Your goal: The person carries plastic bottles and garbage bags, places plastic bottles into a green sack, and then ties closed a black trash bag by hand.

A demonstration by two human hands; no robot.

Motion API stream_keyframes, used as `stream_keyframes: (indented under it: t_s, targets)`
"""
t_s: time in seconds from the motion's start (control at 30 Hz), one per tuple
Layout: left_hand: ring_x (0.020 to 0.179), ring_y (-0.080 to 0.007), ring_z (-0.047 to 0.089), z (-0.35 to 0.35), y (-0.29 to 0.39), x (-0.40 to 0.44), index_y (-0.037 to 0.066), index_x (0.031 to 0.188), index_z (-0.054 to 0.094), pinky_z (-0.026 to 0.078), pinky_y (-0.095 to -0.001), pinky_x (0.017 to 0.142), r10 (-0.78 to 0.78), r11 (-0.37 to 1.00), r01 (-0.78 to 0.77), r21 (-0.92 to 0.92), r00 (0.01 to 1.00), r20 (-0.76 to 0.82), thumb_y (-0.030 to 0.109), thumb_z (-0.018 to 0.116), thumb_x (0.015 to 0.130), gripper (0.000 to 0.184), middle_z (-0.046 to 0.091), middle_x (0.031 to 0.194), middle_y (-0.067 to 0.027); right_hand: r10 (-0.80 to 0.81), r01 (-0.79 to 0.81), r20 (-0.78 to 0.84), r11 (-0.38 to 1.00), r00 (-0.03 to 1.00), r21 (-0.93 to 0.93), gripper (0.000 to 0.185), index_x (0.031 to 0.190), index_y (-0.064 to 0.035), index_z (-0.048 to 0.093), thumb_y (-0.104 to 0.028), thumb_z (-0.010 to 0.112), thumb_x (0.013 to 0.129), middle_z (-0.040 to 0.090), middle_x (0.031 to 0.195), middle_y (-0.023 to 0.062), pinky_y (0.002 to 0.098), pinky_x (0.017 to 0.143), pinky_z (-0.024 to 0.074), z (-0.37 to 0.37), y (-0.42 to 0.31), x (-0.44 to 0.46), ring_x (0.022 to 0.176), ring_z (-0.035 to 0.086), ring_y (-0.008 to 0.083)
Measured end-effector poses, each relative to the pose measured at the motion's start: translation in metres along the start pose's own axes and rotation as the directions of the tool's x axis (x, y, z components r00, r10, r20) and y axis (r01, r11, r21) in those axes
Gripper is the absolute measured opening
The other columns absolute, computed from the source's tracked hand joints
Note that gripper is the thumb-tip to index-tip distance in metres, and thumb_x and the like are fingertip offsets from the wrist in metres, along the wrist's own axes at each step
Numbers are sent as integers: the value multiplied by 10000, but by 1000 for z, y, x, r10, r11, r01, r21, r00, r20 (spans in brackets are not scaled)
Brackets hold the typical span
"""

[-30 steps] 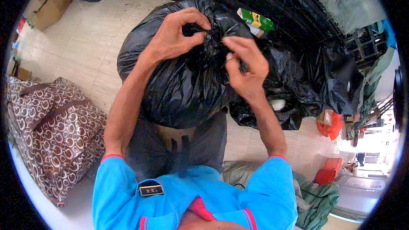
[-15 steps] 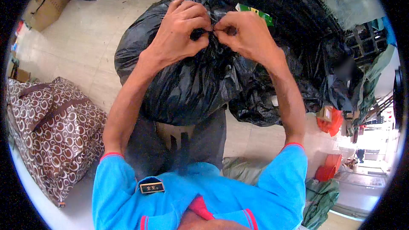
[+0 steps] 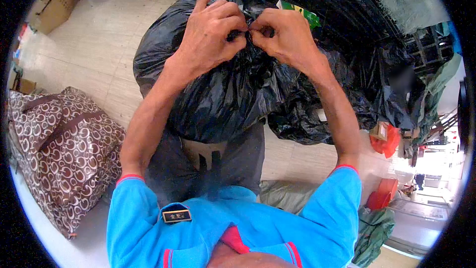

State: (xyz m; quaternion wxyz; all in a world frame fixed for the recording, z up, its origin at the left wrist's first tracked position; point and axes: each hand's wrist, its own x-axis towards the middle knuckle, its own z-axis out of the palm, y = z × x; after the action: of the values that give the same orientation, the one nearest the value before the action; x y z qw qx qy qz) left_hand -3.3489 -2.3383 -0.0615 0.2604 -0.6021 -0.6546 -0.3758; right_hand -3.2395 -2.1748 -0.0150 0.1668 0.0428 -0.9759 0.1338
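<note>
A large, full black garbage bag stands upright in front of my legs, its shiny plastic wrinkled toward the top. My left hand is closed in a pinch at the bag's gathered top, with one finger lifted away. Close beside it, my right hand pinches the same gathered plastic between thumb and forefinger. The two sets of fingertips nearly meet. What lies between them is small and dark, partly hidden by the fingers.
More black plastic bags lie to the right of the full one. A green and white packet sits behind my right hand. At the left is a brown patterned bag, with a cardboard box farther back. Red containers stand at the right.
Both hands stay pinched at the bag's top. The fingertips have shifted very slightly upward, and the view has moved a little.
</note>
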Motion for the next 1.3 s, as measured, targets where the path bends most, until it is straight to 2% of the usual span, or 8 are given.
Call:
stream_keyframes:
  t_s: [0.1,0.27,0.4,0.57,0.77,0.9,0.97,1.3]
  targets:
    - [884,-236,622,2,0,-2,63,769,667,366,-485,1058,-39,997,37,-65,998,-41,94,684,676,100,610,822,-51,-26,28,-49,998,998,60,178,801,-71,691,-240,662,754,662,782,141,466,691,523,3,4,-2,773,653,356]
    - [882,-255,626,5,-2,-1,50,786,677,386,-484,1042,-70,996,70,-54,997,13,101,679,683,115,625,839,-61,-129,119,-57,981,990,-153,195,832,-67,668,-252,638,779,654,804,140,476,679,521,2,-1,-5,773,654,350]
    - [878,-261,627,5,1,-2,43,790,680,397,-476,1037,-48,998,49,-47,999,20,96,674,686,117,627,842,-65,-119,111,-30,977,992,-182,177,817,-73,677,-239,631,778,660,794,140,474,687,526,2,-1,-4,778,656,351]
    - [878,-266,630,6,1,-2,34,798,684,413,-458,1029,-41,996,45,-78,998,52,83,664,693,118,635,847,-74,14,-20,48,992,999,126,158,786,-61,685,-206,652,733,675,766,140,435,695,531,9,14,-3,768,662,339]
    - [880,-283,628,8,2,-1,32,814,685,432,-438,998,-95,986,98,-137,995,34,91,674,698,131,647,862,-75,11,0,-42,965,999,262,172,783,-36,660,-188,690,708,659,763,155,417,678,525,17,21,-7,735,658,328]
    - [892,-305,628,4,6,1,29,845,687,460,-412,934,-150,981,154,-121,988,39,102,679,699,163,653,881,-96,5,13,-91,980,996,198,186,782,-25,645,-193,691,718,642,756,152,421,661,516,14,19,-11,716,645,330]
    - [910,-304,637,5,7,1,43,942,691,498,-374,859,-234,937,259,-236,964,130,72,690,723,221,658,934,-119,22,1,-88,968,996,252,191,777,-21,635,-194,693,720,629,758,149,421,648,509,16,21,-14,706,636,327]
    - [925,-280,643,7,-11,-3,48,967,690,499,-347,851,-237,895,308,-324,941,242,100,723,701,273,668,954,-110,-18,50,-136,970,991,238,142,792,-21,620,-134,679,729,624,776,147,408,651,511,21,18,-17,713,634,326]
